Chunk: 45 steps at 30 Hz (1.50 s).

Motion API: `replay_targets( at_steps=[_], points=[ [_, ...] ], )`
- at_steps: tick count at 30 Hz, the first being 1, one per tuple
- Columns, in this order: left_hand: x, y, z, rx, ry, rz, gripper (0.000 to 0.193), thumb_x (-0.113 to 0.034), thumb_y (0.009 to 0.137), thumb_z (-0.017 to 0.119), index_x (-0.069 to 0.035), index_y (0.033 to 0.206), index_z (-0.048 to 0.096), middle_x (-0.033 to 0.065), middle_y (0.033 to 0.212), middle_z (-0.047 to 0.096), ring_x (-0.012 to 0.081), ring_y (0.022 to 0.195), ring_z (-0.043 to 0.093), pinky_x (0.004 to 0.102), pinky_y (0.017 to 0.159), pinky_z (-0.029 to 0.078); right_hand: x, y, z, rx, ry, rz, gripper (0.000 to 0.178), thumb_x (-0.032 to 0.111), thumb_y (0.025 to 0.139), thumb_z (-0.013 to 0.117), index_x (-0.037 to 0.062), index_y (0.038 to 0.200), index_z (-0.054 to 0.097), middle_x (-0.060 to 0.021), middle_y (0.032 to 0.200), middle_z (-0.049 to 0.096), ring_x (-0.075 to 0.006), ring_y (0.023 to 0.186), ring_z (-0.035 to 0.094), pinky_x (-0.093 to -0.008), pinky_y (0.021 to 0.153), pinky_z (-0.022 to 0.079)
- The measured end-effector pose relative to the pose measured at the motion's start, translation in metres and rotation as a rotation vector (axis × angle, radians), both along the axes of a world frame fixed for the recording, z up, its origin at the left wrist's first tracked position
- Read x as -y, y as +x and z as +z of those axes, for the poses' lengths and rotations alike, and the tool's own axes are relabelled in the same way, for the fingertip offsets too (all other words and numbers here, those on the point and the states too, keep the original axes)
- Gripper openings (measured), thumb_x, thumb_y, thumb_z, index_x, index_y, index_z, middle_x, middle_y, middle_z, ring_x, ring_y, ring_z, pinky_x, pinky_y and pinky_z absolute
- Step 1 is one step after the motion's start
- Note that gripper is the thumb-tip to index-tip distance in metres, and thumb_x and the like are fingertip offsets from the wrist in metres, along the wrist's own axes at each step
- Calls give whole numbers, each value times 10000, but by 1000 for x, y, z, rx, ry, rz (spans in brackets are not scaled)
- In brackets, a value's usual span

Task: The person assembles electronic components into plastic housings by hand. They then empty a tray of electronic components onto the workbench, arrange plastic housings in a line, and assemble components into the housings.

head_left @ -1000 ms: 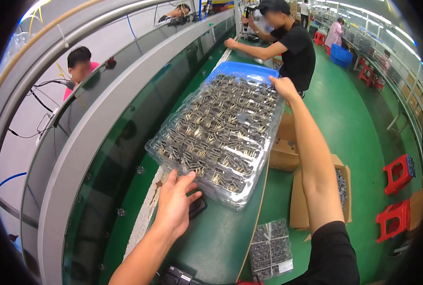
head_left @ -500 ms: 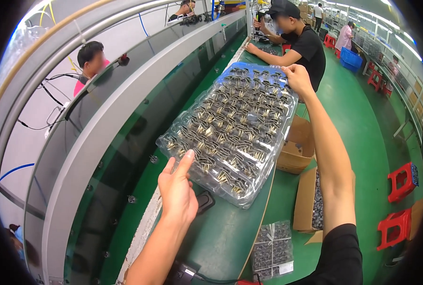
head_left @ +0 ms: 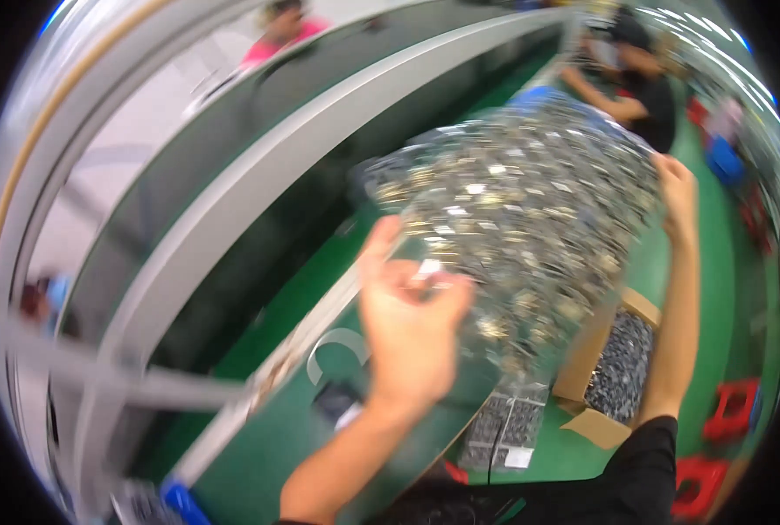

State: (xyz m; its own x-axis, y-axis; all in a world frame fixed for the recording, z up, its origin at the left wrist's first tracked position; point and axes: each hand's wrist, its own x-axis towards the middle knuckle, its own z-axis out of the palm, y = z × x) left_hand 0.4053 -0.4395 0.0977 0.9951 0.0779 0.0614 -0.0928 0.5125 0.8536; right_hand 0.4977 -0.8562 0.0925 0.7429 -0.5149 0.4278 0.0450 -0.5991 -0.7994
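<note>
A clear plastic tray (head_left: 530, 210) holds rows of small dark parts with brass-coloured prongs, all smeared by motion. It hangs tilted above the green workbench (head_left: 320, 437), and a blue patch shows at its far edge. My right hand (head_left: 677, 197) grips the far right corner, fingers closed over the rim. At the near left edge is my left hand (head_left: 407, 328), its thumb and fingers closed about the rim, though blur softens the contact.
An open carton (head_left: 573, 372) of small dark parts stands right of the bench, beside a strapped stack of filled trays (head_left: 503, 429). A co-worker in black (head_left: 648, 87) sits at the far end. Red stools (head_left: 731, 411) stand at right; a conveyor frame (head_left: 258, 131) runs along the left.
The tray and both hands have shifted right in the picture as the whole view swung. Blur has grown; more of the open carton and its parts shows.
</note>
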Motion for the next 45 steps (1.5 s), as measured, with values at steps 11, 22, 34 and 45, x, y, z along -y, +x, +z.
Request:
replay_targets(
  at_steps=[11, 22, 34, 45],
  points=[
    [-165, -323, -27, 15, 48, 407, 934, 197, 700, 613, -80, 1482, 184, -13, 926, 385, 69, 800, 456, 457, 960, 507, -230, -187, -89, -11, 375, 512, 171, 150, 955, 583, 6, 871, 618, 23, 804, 572, -53, 747, 478, -211, 688, 386],
    [-313, -463, -100, -269, 168, 829, 630, 27, 779, 584, 11, 1373, 373, 3, 880, 462, 83, 784, 489, 289, 721, 498, -439, -333, -114, 30, 210, 486, 102, 76, 915, 603, -20, 884, 591, -26, 821, 555, -106, 781, 493, -244, 734, 404],
    [-353, -420, -122, -820, 1199, 694, 416, -237, 900, 635, -116, 1280, 515, 137, 941, 551, 228, 837, 535, 337, 768, 451, -448, -356, -174, -251, -43, 490, 161, 111, 924, 549, -14, 1014, 595, -91, 884, 533, -224, 861, 497, -329, 818, 399],
    [-294, -360, -66, -419, 1522, 330, 414, -213, 783, 748, -65, 1153, 640, 99, 1048, 591, 288, 948, 562, 381, 835, 466, -435, -338, -170, -311, -169, 613, 166, 111, 891, 526, -4, 1005, 558, -122, 936, 550, -267, 888, 473, -382, 834, 327]
  ],
)
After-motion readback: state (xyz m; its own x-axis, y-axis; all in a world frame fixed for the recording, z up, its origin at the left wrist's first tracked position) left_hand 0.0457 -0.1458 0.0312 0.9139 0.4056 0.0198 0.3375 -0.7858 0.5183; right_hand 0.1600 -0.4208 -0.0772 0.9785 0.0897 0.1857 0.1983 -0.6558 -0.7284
